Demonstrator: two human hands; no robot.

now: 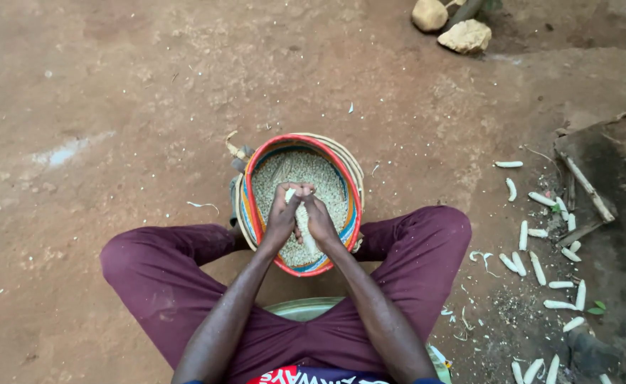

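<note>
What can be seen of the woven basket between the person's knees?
The basket is round and woven, with a red rim and blue and orange bands inside. It sits on bare reddish dirt, tilted slightly, mostly full of pale loose kernels. The left hand and right hand grip a corn cob over it.

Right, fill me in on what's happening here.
A person sits on the dirt ground with a woven basket between their legs. The left hand and right hand together grip a pale corn cob over the basket, which is filled with loose kernels. Bare cobs lie scattered on the person's right.
</note>
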